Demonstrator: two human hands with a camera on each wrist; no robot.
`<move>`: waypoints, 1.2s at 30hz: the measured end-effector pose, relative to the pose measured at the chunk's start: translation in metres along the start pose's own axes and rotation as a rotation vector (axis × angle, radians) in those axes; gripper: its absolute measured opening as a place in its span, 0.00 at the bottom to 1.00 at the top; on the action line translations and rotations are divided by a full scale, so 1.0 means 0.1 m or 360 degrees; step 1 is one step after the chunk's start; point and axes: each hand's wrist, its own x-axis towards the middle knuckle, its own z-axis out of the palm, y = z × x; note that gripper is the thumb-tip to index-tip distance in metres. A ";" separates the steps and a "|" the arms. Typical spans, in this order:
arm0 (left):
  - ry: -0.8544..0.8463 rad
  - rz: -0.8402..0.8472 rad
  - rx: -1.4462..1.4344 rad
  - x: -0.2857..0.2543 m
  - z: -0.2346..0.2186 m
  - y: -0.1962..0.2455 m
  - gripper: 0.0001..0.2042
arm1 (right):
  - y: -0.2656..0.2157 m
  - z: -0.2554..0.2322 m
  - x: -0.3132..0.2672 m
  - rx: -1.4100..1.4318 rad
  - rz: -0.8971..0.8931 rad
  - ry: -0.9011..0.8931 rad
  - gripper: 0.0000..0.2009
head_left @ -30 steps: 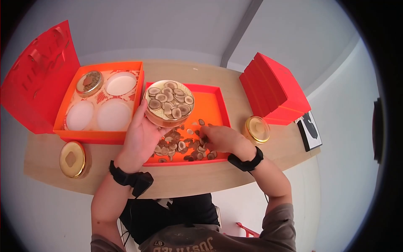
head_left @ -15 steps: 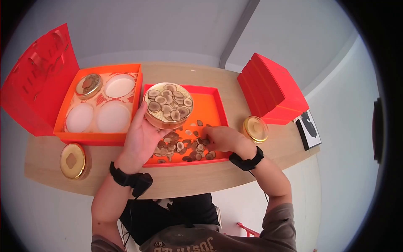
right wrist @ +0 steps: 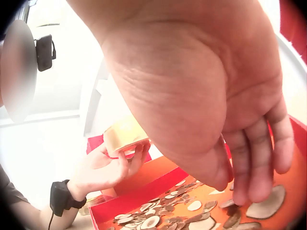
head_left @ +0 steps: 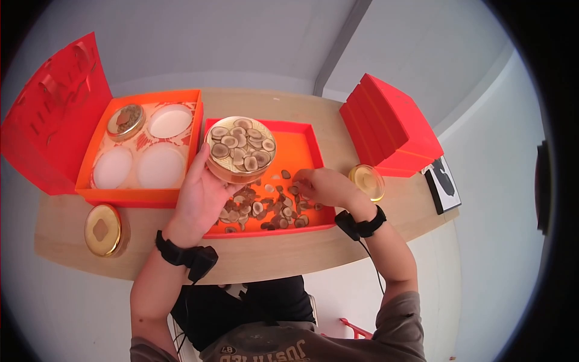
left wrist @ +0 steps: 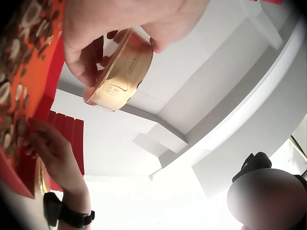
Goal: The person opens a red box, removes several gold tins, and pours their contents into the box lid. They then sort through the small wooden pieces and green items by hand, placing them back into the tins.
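Note:
My left hand [head_left: 202,196] grips a round gold-rimmed jar [head_left: 237,177] from below and the side, above the tray's left part. Brown-edged slices [head_left: 243,145] lie spread over its top. In the left wrist view the jar's gold side [left wrist: 125,72] shows between thumb and fingers. My right hand [head_left: 325,188] is low over the right part of the red-orange tray [head_left: 295,142], at the edge of many loose slices [head_left: 258,208]. In the right wrist view its fingers [right wrist: 259,158] point down, fairly straight, tips close to some slices [right wrist: 269,203]; a firm pinch cannot be made out.
At the left an orange box [head_left: 136,198] holds one small jar [head_left: 126,120] beside several round white wells; a red bag [head_left: 57,120] stands behind. Gold-lidded jars stand front left [head_left: 102,230] and right [head_left: 367,183]. Red boxes [head_left: 392,127] and a black-and-white box [head_left: 443,186] are at the right.
My right hand has shifted slightly to the right and up, uncovering more slices. My left hand still holds the jar in nearly the same place.

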 end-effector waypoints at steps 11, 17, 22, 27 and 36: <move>-0.0001 -0.0023 -0.0026 0.01 -0.02 -0.02 0.29 | -0.09 0.25 -0.01 -0.0236 -0.0224 -0.0205 0.11; 0.0039 -0.0005 0.0026 0.00 0.01 -0.02 0.30 | 0.03 0.14 0.03 -0.0188 -0.0192 -0.0142 0.11; 0.0042 -0.0013 0.0026 0.00 0.03 -0.01 0.30 | 0.10 0.09 0.08 0.0035 -0.0135 -0.0202 0.10; 0.0057 -0.0008 0.0025 0.00 0.02 -0.01 0.30 | 0.09 0.17 0.11 -0.0137 -0.0311 -0.0069 0.11; 0.0061 0.0078 0.0015 0.00 0.01 0.05 0.30 | -0.06 0.25 0.14 -0.0268 -0.0188 -0.0148 0.12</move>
